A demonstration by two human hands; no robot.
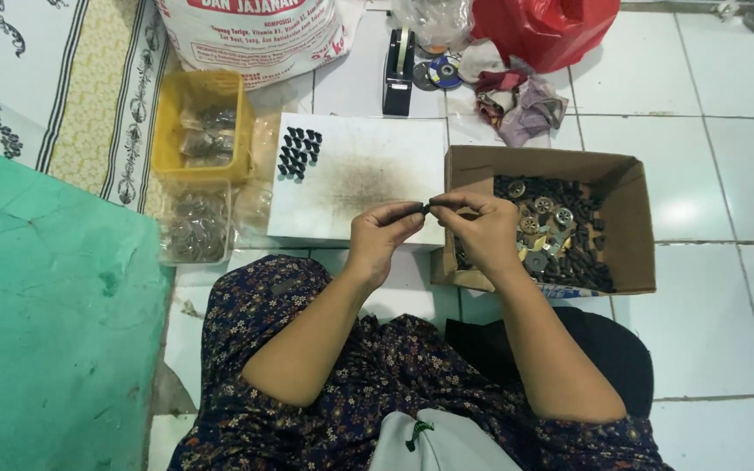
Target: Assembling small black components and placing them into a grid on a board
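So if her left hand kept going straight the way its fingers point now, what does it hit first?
The left hand points right, toward the right hand. Their fingertips already nearly meet around a small dark part, so that part and the right fingers come first, though depth is hard to judge.

the white board (368,174) on the tiled floor serves as the landmark. on its upper left corner stands a cluster of small dark pieces (298,153) in rows. just left of the board sits a yellow plastic basket (204,92) holding clear bags, and below that, a clear bag of small metal parts (198,227). beyond the board's far edge stands a black tape dispenser (399,65), with a large white printed sack (255,30) to its left. up and right of the board lie crumpled cloths (521,105) and a red plastic bag (543,26). far left of the board spreads a green mat (37,305).
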